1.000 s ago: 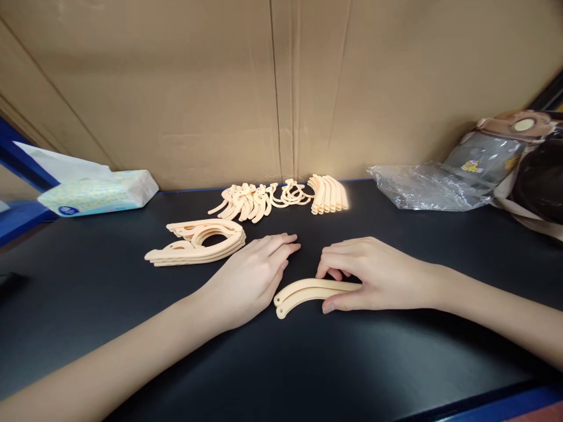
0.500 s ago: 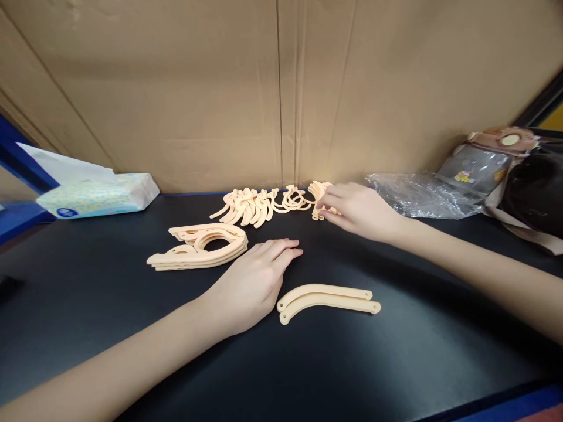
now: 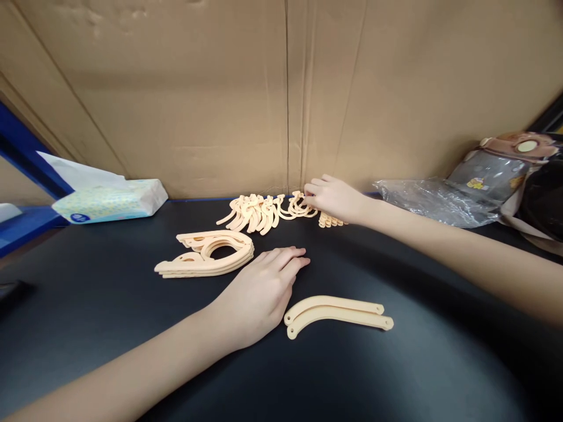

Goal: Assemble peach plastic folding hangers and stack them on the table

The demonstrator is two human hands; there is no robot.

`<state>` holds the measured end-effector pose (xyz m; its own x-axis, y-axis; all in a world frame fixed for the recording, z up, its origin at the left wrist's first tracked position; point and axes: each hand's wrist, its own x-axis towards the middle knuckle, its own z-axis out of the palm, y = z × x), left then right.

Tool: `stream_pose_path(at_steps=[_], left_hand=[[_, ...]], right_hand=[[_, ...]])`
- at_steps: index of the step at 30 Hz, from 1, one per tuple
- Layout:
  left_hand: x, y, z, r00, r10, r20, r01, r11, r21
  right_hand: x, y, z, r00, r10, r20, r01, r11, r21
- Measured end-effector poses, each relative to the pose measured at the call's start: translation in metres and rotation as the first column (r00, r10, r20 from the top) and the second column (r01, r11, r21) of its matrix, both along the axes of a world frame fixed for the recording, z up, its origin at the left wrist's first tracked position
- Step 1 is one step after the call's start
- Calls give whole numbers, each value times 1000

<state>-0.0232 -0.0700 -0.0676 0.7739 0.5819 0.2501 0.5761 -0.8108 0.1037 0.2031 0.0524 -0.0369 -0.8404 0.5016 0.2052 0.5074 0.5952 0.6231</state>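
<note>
My left hand [image 3: 259,290] lies flat on the black table [image 3: 109,328], fingers stretched out, holding nothing. Just right of it lie two curved peach plastic arms [image 3: 336,313], side by side. My right hand [image 3: 331,198] reaches to the back of the table, its fingers curled over a peach hook piece [image 3: 299,206]; whether it grips it I cannot tell. A row of stacked curved pieces [image 3: 329,221] is partly hidden under that hand. A pile of hook pieces [image 3: 253,211] lies left of it. A stack of assembled peach hangers [image 3: 206,255] sits ahead of my left hand.
A cardboard wall [image 3: 281,94] closes off the back. A tissue pack [image 3: 108,199] lies at the back left by a blue frame [image 3: 26,152]. Crumpled clear plastic [image 3: 431,202], a clear bottle with a brown lid [image 3: 497,164] and a dark bag [image 3: 543,199] sit at the right.
My right hand let go of the two curved arms, moved to the back of the table and then slid left onto the hook pieces. The left hand stayed flat.
</note>
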Motion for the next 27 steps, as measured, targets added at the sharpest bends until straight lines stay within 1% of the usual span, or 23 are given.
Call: stream_pose_path(at_steps=[9, 18, 21, 24, 27], left_hand=[[-2, -1, -1, 1000, 3, 0, -3, 1000, -12], [0, 0, 0, 1000, 6, 5, -6, 1000, -20], [-1, -1, -1, 1000, 5, 22, -4, 1000, -21], [0, -2, -1, 997, 11, 80, -9, 1000, -27], [1, -3, -1, 990, 0, 143, 0, 1000, 1]], right_hand=[[-9, 3, 7, 997, 38, 68, -38, 999, -6], [-8, -4, 15, 999, 44, 24, -45, 998, 52], [-3, -17, 18, 998, 58, 4, -58, 996, 62], [0, -40, 18, 994, 100, -37, -97, 992, 75], [3, -66, 15, 994, 76, -74, -76, 997, 8]])
